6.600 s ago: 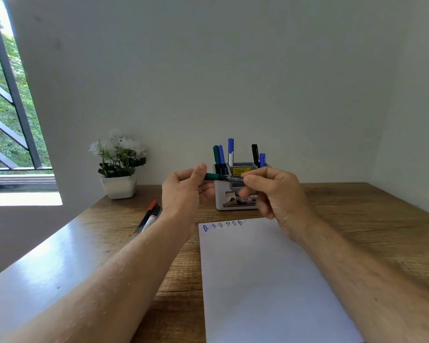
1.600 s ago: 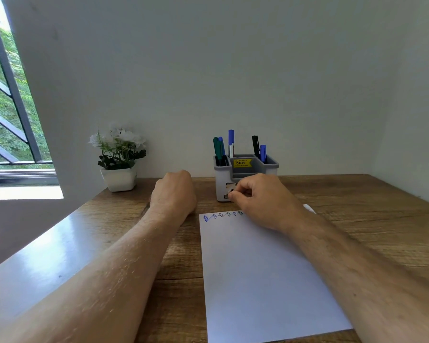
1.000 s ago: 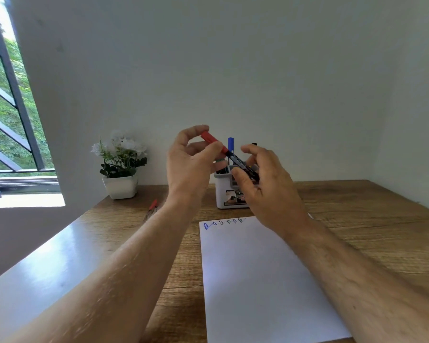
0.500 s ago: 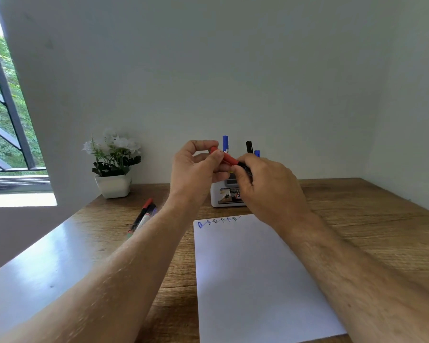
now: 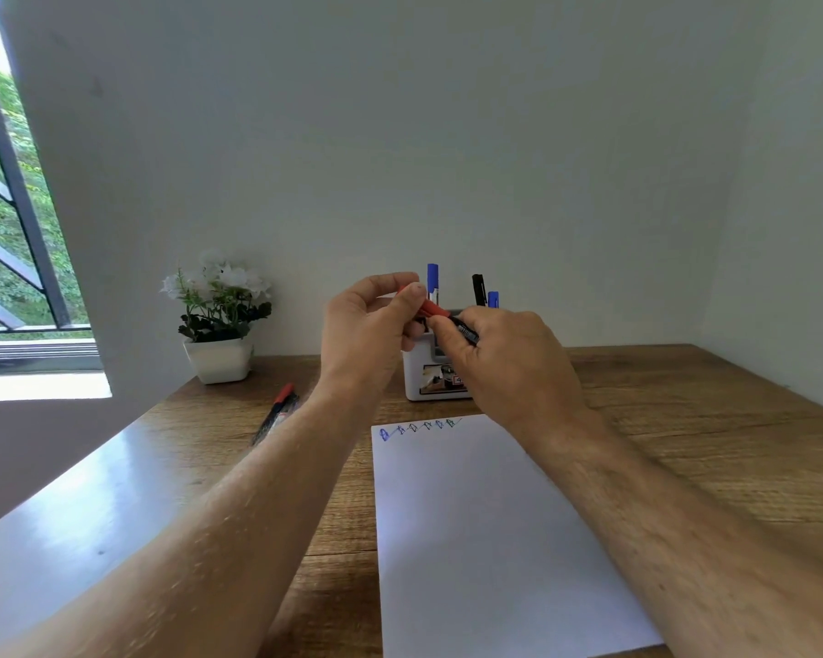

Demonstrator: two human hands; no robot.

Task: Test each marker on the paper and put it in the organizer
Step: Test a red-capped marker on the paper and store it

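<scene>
The left hand (image 5: 367,325) pinches the red cap (image 5: 431,307) while the right hand (image 5: 504,358) grips the black barrel of the red marker (image 5: 464,331), held above the worktop (image 5: 685,420) in front of the organizer (image 5: 428,377). Its long axis slopes from upper left, cap end, down to the right. A sudden cap release could jerk the marker and streak ink on the fingers (image 5: 416,292) or the paper (image 5: 471,539).
</scene>
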